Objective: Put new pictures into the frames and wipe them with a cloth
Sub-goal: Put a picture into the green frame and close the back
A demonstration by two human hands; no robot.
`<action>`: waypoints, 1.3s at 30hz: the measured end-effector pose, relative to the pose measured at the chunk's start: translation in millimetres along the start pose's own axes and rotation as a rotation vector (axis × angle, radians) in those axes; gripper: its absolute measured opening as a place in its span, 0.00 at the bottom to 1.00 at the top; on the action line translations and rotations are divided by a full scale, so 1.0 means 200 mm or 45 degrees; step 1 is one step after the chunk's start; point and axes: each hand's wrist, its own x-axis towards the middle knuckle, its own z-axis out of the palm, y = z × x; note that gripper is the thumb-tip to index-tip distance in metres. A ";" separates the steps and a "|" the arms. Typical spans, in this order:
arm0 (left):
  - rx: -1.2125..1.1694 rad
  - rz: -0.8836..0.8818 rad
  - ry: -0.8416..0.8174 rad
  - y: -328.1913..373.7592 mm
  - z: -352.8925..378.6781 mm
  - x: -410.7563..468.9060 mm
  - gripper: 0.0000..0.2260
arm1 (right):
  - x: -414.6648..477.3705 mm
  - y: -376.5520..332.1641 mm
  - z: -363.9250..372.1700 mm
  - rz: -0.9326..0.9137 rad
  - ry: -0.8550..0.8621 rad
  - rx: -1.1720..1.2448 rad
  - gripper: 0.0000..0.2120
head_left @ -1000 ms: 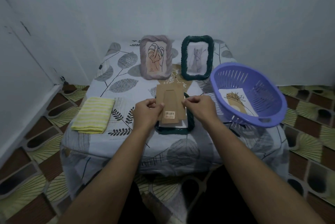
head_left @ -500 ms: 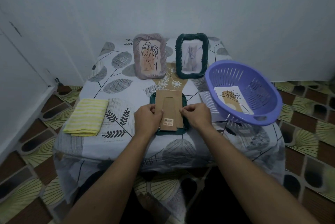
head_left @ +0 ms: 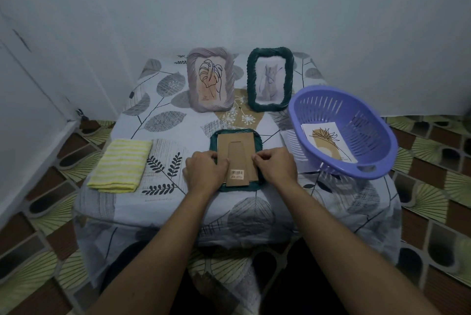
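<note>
A dark green frame (head_left: 257,136) lies face down at the table's front centre, its brown cardboard backing (head_left: 235,149) with a barcode sticker facing up. My left hand (head_left: 204,171) pinches the backing's left edge. My right hand (head_left: 276,166) pinches its right edge. A grey-pink frame (head_left: 210,80) with a leaf drawing and a second dark green frame (head_left: 270,80) with a faint picture stand upright at the back. A folded yellow striped cloth (head_left: 119,164) lies at the left. A loose picture (head_left: 328,141) lies in the purple basket (head_left: 369,120).
The small table carries a leaf-print cloth (head_left: 165,115) and stands against a pale wall. The basket overhangs the table's right side, with a white sheet (head_left: 290,138) under it. Patterned floor tiles surround the table.
The backing, earlier lifted above the face-down frame, has come down flat onto it. Both hands lowered with it and still grip its edges.
</note>
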 end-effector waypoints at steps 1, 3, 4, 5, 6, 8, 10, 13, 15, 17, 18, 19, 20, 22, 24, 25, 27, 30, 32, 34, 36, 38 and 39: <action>0.003 -0.005 -0.006 0.00 0.00 0.00 0.19 | 0.00 0.00 0.00 0.007 0.006 -0.018 0.11; -0.001 -0.022 -0.011 0.00 0.00 0.00 0.19 | 0.00 -0.01 0.00 0.013 0.012 -0.051 0.11; -0.007 -0.034 -0.011 0.00 0.00 0.00 0.19 | 0.00 -0.01 0.00 0.017 0.015 -0.069 0.11; -0.013 -0.046 -0.009 0.01 0.00 0.00 0.19 | 0.00 -0.01 0.00 0.024 0.018 -0.086 0.12; -0.022 -0.057 -0.006 0.00 0.00 0.00 0.19 | 0.00 -0.01 0.00 0.033 0.021 -0.099 0.12; -0.035 -0.068 -0.001 0.00 0.00 0.00 0.19 | 0.00 -0.01 0.00 0.039 0.021 -0.132 0.12; -0.046 -0.071 0.006 0.01 0.00 0.00 0.19 | 0.00 -0.01 0.00 0.029 0.015 -0.166 0.12; -0.067 -0.082 0.012 0.01 -0.01 0.00 0.18 | 0.00 -0.01 0.01 0.023 0.011 -0.178 0.13; -0.074 -0.087 0.005 0.02 -0.02 -0.01 0.18 | 0.00 -0.01 0.00 0.027 0.012 -0.188 0.13; -0.067 -0.084 -0.002 0.02 -0.02 -0.01 0.17 | 0.01 -0.01 0.00 0.032 0.005 -0.186 0.12; -0.061 -0.079 -0.003 0.02 -0.02 -0.01 0.16 | 0.01 -0.01 0.00 0.037 0.000 -0.179 0.12; -0.060 -0.081 -0.009 0.03 -0.03 -0.01 0.16 | 0.01 -0.02 0.00 0.041 -0.001 -0.172 0.12; -0.063 -0.087 -0.018 0.03 -0.03 -0.01 0.16 | 0.01 -0.02 0.00 0.046 -0.003 -0.162 0.12; -0.070 -0.102 -0.034 0.03 -0.03 0.00 0.20 | 0.02 -0.02 -0.01 0.053 -0.012 -0.149 0.12; -0.066 -0.105 -0.041 0.03 -0.04 0.01 0.23 | 0.03 -0.02 -0.01 0.036 -0.027 -0.129 0.13; -0.056 -0.100 -0.043 0.03 -0.05 0.02 0.23 | 0.03 -0.03 -0.01 0.022 -0.031 -0.110 0.14; -0.008 -0.099 -0.053 0.05 -0.06 0.05 0.21 | 0.06 -0.03 -0.01 0.003 -0.033 -0.077 0.14; 0.033 -0.147 -0.113 0.09 -0.08 0.08 0.18 | 0.09 -0.03 0.01 -0.003 -0.071 -0.077 0.17; 0.027 -0.166 -0.140 0.11 -0.08 0.10 0.17 | 0.11 -0.03 0.03 -0.012 -0.106 -0.085 0.19; 0.015 -0.174 -0.161 0.12 -0.07 0.11 0.16 | 0.12 -0.03 0.04 -0.017 -0.131 -0.087 0.21; -0.029 -0.198 -0.166 0.14 -0.06 0.12 0.15 | 0.13 -0.02 0.05 -0.023 -0.140 -0.072 0.22; -0.065 -0.226 -0.157 0.14 -0.06 0.13 0.15 | 0.13 -0.01 0.05 -0.033 -0.135 -0.059 0.20; -0.067 -0.227 -0.156 0.14 -0.05 0.13 0.15 | 0.13 0.00 0.05 -0.040 -0.125 -0.052 0.20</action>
